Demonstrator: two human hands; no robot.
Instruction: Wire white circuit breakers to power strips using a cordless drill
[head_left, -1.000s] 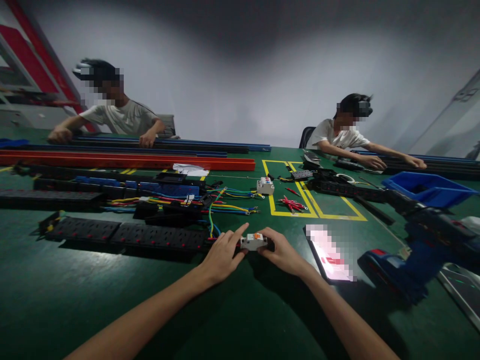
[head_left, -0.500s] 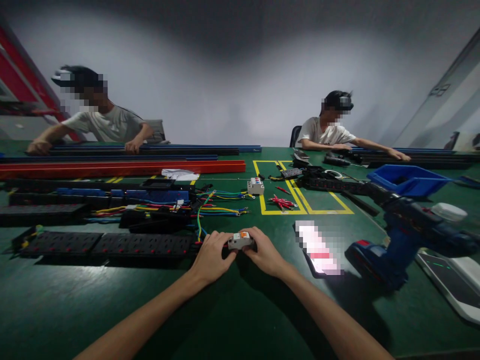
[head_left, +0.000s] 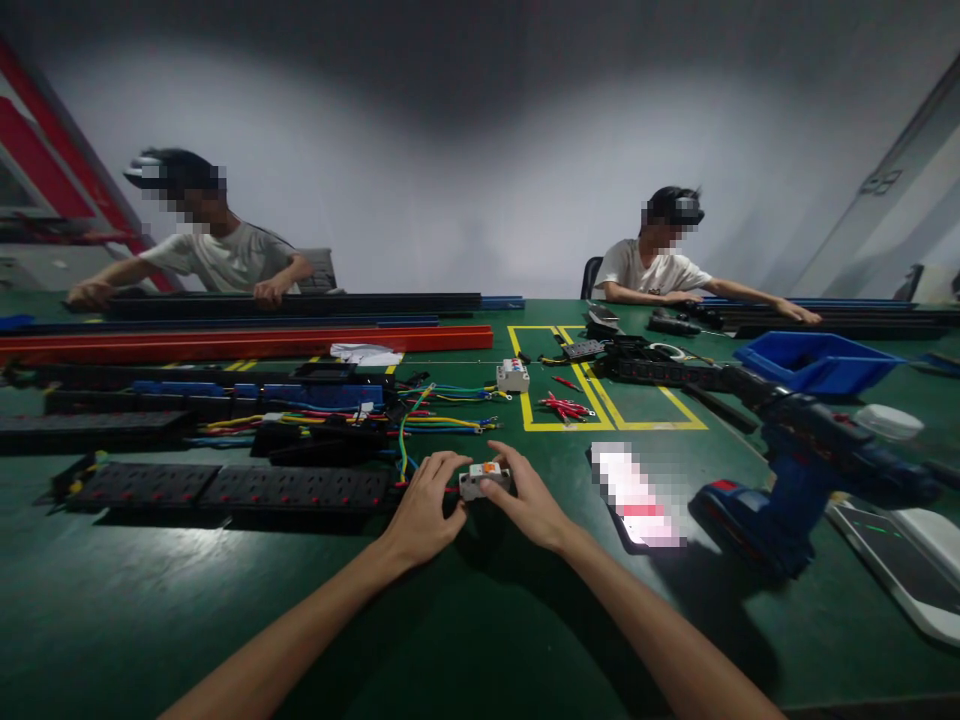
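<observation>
Pale grey wall [head_left: 450, 210] behind, green tabletop [head_left: 442, 640] in front, and just left of mid-table the white breaker [head_left: 474, 482] is framed between two bare hands, near the right end of the black socket strip [head_left: 292, 487]. By the left hand [head_left: 424, 505] its left end is bracketed, fingers arched above and thumb below, with a red wire [head_left: 451, 490] glimpsed in the gap; whether anything is pinched there cannot be told. By the right hand [head_left: 532, 500] a thumb is laid on the near face, the index finger raised clear of the top, the other fingertips hidden, so a firm grip cannot be confirmed. Its long axis is laid left to right, roughly in line with the strip, the orange switch [head_left: 490, 468] turned upward. Light, stiff and smooth-shelled, it would be judged: best taken by its end or side faces, with the switch left unpressed and some tug from the wire allowed for.
</observation>
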